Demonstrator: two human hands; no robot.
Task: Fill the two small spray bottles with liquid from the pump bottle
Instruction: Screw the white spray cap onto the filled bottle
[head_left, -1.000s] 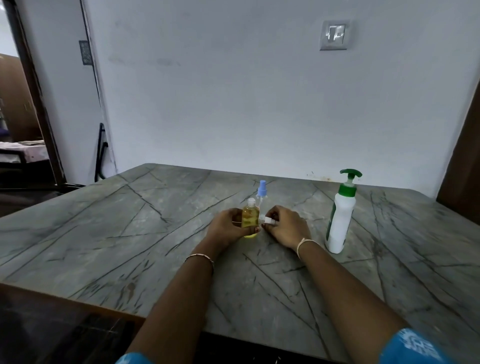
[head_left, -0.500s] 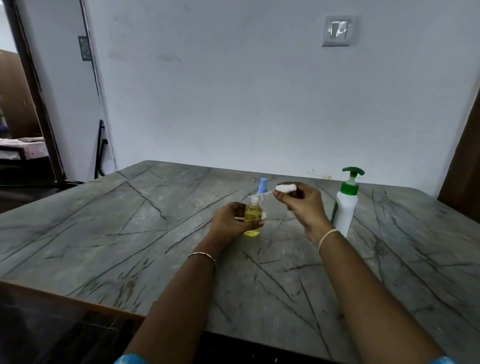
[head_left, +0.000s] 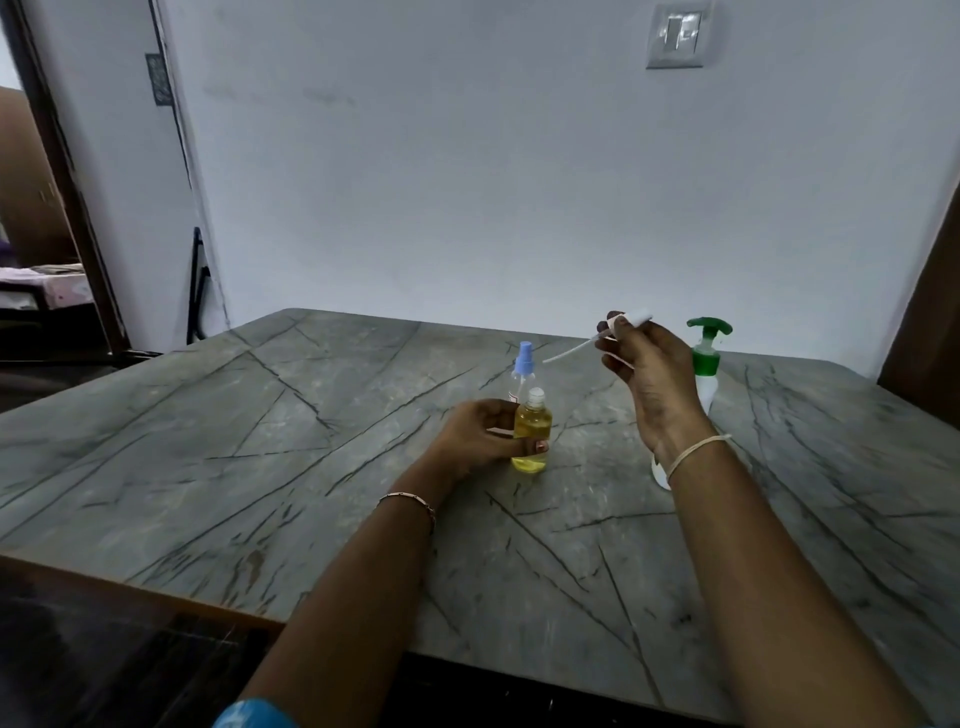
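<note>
On table (head_left: 260, 467): pump bottle (head_left: 707, 379) upright at 3 o'clock, partly behind right hand (head_left: 654, 374); left hand (head_left: 478, 436) wraps the uncapped yellow bottle (head_left: 532, 431) standing at centre, blue-cap bottle (head_left: 522, 364) just behind it at 12; right hand pinches the loose sprayer (head_left: 631, 318) aloft at 1, tube pointing toward 9.

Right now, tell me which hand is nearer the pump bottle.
Right. The right hand, pinching the removed spray head, is raised just left of the pump bottle, overlapping it in view. The left hand grips the yellow spray bottle farther left.
</note>
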